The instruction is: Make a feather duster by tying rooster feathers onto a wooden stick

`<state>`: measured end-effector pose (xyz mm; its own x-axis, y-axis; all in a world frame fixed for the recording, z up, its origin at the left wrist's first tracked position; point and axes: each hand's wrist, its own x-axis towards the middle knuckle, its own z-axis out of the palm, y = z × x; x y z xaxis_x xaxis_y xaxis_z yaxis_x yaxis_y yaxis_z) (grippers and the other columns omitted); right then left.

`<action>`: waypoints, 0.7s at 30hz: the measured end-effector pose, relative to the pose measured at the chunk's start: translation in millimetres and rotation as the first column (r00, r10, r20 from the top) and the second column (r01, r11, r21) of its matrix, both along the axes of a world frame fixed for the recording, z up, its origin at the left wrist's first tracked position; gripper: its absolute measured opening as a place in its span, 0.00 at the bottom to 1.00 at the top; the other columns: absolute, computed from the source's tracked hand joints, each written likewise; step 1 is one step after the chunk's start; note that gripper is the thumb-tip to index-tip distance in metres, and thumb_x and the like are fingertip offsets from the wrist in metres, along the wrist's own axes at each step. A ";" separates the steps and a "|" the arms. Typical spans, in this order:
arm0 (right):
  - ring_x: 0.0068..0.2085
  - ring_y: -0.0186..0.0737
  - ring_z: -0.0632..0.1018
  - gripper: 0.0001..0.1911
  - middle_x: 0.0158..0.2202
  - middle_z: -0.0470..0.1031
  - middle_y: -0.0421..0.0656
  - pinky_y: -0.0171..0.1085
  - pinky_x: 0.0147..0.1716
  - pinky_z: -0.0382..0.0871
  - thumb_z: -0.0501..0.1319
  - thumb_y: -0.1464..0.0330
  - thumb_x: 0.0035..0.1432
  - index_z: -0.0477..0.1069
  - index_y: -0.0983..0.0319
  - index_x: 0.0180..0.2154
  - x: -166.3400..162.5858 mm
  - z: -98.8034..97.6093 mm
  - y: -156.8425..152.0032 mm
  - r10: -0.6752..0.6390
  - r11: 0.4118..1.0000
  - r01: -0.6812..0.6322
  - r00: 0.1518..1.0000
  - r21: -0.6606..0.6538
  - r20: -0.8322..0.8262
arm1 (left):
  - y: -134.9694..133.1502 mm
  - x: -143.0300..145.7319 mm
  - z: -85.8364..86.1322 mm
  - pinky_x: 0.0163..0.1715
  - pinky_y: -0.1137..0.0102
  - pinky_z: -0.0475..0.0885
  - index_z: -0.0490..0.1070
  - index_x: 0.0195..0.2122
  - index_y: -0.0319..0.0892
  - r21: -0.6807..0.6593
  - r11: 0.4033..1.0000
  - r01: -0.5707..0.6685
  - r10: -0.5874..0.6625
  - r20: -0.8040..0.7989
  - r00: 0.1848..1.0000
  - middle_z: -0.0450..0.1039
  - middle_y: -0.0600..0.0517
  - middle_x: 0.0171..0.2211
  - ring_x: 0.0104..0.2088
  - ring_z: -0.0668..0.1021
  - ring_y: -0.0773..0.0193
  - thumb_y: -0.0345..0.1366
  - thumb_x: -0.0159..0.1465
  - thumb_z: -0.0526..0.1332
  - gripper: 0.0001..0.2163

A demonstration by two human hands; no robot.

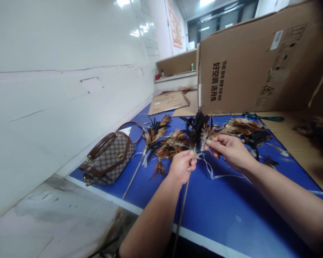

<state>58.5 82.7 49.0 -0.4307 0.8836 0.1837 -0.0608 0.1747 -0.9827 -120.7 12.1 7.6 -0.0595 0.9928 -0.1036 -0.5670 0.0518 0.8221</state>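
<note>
My left hand [183, 165] is closed round a thin stick [183, 200] that runs down past the table's front edge. Black feathers [196, 127] stand at the stick's upper end, just above my left fingers. A small tuft of brown and cream feathers [207, 133] is pinched in my right hand [227, 148], close beside the black ones. From between the hands a clear plastic strip [211, 172] loops down and trails off to the right. Behind my left hand lies a pile of brown feathers [174, 141].
A feathered stick [133, 177] lies left, near a patterned handbag [110, 157] by the white wall. More brown and black feathers [242, 127] lie at the right on the blue table [218, 215]. A large cardboard box [242, 68] stands behind, with a flat cardboard piece [168, 102] beside it.
</note>
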 end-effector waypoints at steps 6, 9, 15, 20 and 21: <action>0.19 0.29 0.65 0.24 0.26 0.76 0.42 0.33 0.18 0.59 0.74 0.49 0.48 0.72 0.62 0.27 -10.0 -7.1 -12.5 -0.082 0.993 0.075 0.994 -0.091 -0.071 | -4.0 9.0 -2.6 0.16 0.78 0.46 0.71 0.32 0.33 -0.019 0.997 0.079 -0.078 0.010 0.997 0.70 0.47 0.32 0.22 0.64 0.76 0.36 0.53 0.74 0.15; 0.18 0.29 0.64 0.25 0.23 0.74 0.40 0.33 0.18 0.57 0.74 0.48 0.47 0.70 0.61 0.26 -11.6 -16.0 -12.1 -0.126 0.985 0.120 0.991 -0.122 -0.046 | -5.0 12.3 -3.7 0.16 0.78 0.46 0.71 0.32 0.33 -0.022 0.996 0.092 -0.092 0.008 0.996 0.70 0.47 0.31 0.22 0.64 0.76 0.37 0.53 0.74 0.15; 0.18 0.30 0.63 0.25 0.22 0.72 0.39 0.33 0.18 0.54 0.71 0.47 0.49 0.69 0.60 0.27 -17.2 -27.3 -13.6 -0.179 0.979 0.180 0.984 -0.098 0.024 | -5.2 14.9 -4.4 0.15 0.78 0.47 0.73 0.33 0.33 -0.012 0.994 0.105 -0.105 0.001 0.994 0.71 0.47 0.32 0.22 0.66 0.76 0.40 0.54 0.75 0.17; 0.19 0.30 0.64 0.25 0.22 0.71 0.39 0.33 0.18 0.55 0.70 0.46 0.49 0.70 0.60 0.28 -20.4 -30.8 -14.7 -0.193 0.978 0.194 0.981 -0.078 0.029 | -4.2 16.7 -4.5 0.14 0.79 0.46 0.73 0.33 0.32 -0.040 0.995 0.094 -0.096 -0.041 0.995 0.70 0.49 0.30 0.21 0.64 0.77 0.45 0.55 0.75 0.19; 0.19 0.30 0.64 0.25 0.22 0.72 0.39 0.33 0.18 0.55 0.70 0.46 0.49 0.70 0.61 0.29 -20.6 -31.8 -14.6 -0.196 0.978 0.198 0.980 -0.071 0.031 | -3.9 17.1 -4.6 0.14 0.79 0.46 0.73 0.33 0.32 -0.048 0.995 0.088 -0.091 -0.049 0.995 0.70 0.49 0.30 0.21 0.64 0.78 0.44 0.54 0.75 0.19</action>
<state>37.9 68.1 17.2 -0.2502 0.9623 0.1069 -0.0085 0.1082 -0.9941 -103.7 8.3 3.0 0.0230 0.9887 -0.1479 -0.5158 0.1384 0.8454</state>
